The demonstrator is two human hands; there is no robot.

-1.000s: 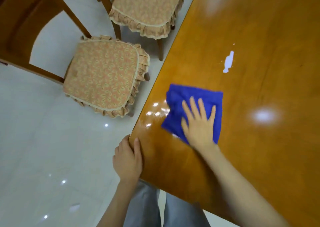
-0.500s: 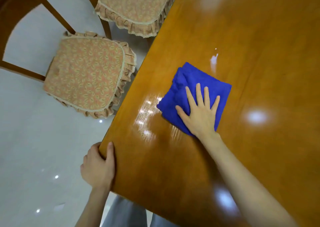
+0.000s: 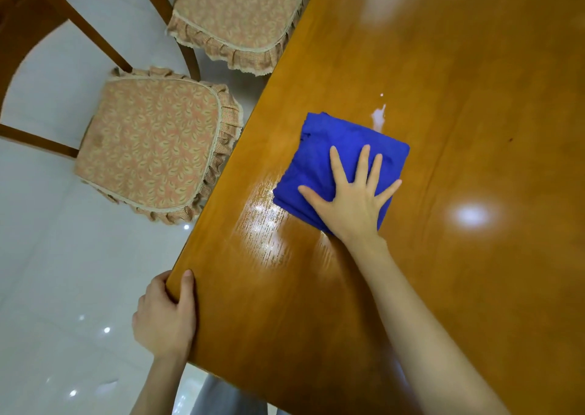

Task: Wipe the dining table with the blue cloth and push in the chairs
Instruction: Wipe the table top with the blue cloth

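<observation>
At frame centre, the right hand [image 3: 351, 202] lies flat with fingers spread on the folded blue cloth [image 3: 329, 158] on the table [image 3: 474, 66]. At lower left, the left hand [image 3: 164, 316] grips the table corner. Two cushioned chairs [image 3: 148, 148] stand upper left, beside the table edge.

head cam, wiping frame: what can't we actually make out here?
All in the head view:
- Tabletop: right and far parts cut off by the frame.
- White smear: near end under the blue cloth; its extent is unknown.
- Left hand: fingers curl under the table corner, hidden.
- Near chair: seat edge under the table, backrest cropped.
- Far chair: cropped at top.
- Right hand: covers the cloth's near part.
</observation>
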